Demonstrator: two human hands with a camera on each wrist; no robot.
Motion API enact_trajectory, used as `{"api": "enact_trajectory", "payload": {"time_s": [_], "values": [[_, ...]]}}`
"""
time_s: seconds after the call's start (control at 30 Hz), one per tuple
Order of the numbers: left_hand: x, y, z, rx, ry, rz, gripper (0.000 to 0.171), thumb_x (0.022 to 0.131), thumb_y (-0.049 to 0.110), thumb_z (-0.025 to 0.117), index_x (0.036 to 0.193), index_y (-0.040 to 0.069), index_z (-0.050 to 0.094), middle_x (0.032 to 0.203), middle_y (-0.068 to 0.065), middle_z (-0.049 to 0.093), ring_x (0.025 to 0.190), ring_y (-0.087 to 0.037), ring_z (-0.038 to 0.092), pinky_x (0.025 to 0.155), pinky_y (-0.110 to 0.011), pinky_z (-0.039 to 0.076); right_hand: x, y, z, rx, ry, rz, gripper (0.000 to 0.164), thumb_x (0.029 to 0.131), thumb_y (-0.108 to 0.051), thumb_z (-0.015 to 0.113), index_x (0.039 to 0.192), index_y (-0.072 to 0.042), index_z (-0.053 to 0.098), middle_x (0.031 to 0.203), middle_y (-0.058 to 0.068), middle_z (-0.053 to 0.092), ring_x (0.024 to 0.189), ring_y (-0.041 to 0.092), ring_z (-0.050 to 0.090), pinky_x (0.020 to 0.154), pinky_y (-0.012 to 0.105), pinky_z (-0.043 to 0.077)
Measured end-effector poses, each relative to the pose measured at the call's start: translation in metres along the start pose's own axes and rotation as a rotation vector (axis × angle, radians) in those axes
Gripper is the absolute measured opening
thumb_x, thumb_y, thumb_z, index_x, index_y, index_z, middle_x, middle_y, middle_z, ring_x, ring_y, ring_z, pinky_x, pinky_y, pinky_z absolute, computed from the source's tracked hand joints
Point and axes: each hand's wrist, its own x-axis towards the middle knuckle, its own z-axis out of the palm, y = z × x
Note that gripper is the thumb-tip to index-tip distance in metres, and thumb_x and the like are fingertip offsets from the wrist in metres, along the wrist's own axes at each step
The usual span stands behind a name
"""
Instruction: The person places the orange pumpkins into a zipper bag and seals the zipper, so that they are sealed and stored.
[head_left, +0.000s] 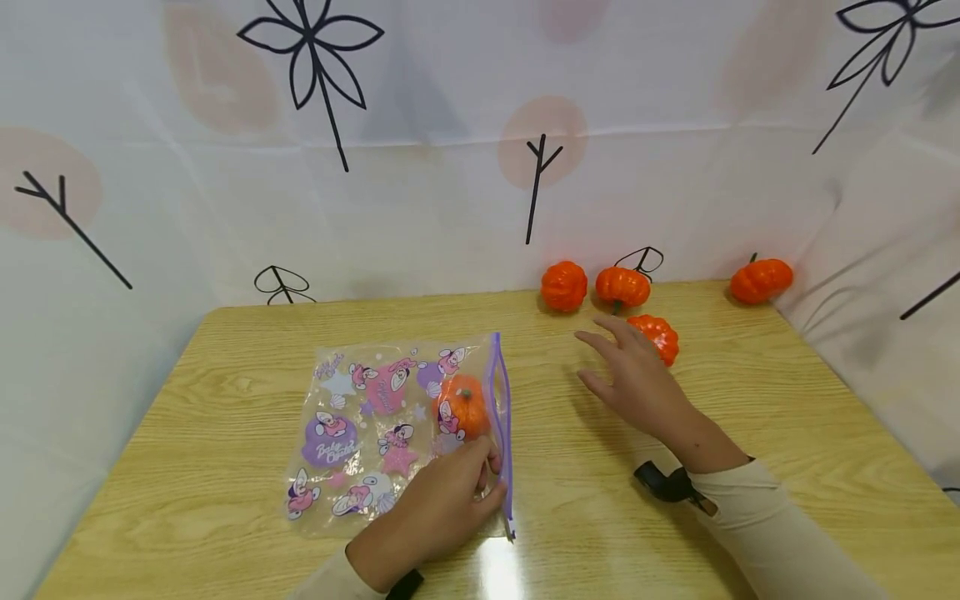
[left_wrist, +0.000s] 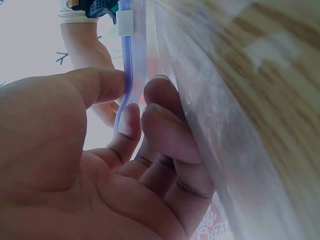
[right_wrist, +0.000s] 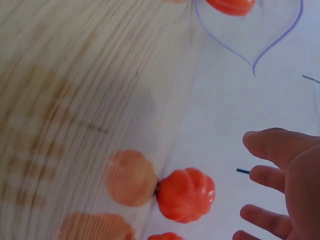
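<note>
A clear zip bag (head_left: 363, 454) printed with pink and purple cartoon figures lies on the table. Inside it, close to its purple zip edge (head_left: 501, 433), sits an orange toy pumpkin (head_left: 459, 408). My left hand (head_left: 450, 500) holds the near part of the bag's mouth, thumb (left_wrist: 102, 85) against the purple strip and the other fingers curled by the clear film. With fingers spread, my right hand (head_left: 637, 383) hovers over the table right of the bag and grips nothing. Its fingers partly cover a pumpkin (head_left: 657, 337) in the head view.
Two more pumpkins, one (head_left: 564, 287) left of the other (head_left: 623, 287), stand at the table's back edge. Another pumpkin (head_left: 761, 279) is in the back right corner. White patterned cloth (head_left: 435, 208) hangs behind the wooden table (head_left: 187, 467).
</note>
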Motion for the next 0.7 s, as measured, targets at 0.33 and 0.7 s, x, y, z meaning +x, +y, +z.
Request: {"api": "enact_trajectory", "payload": {"time_s": [0.33,0.7], "values": [[0.0,0.0,0.001,0.0,0.001,-0.005,0.016,0.093,0.025,0.066,0.101,0.02,0.053,0.08,0.01,0.05,0.062,0.0,0.043,0.056,-0.018,0.04,-0.002,0.018,-0.004,-0.076,-0.011,0.07,0.063,0.088,-0.026,0.076,0.143,-0.009,0.051,0.156,0.027,0.032,0.141,0.056,0.027,0.11,0.072,0.024],[-0.001,0.001,0.001,0.001,0.002,-0.006,0.016,0.093,0.025,0.067,0.1,0.02,0.053,0.08,0.011,0.049,0.062,0.0,0.044,0.055,-0.018,0.04,-0.003,0.035,-0.009,-0.034,-0.085,0.173,0.069,0.089,-0.025,0.074,0.149,-0.01,0.043,0.157,0.029,0.023,0.143,0.059,0.018,0.106,0.079,0.021]]}}
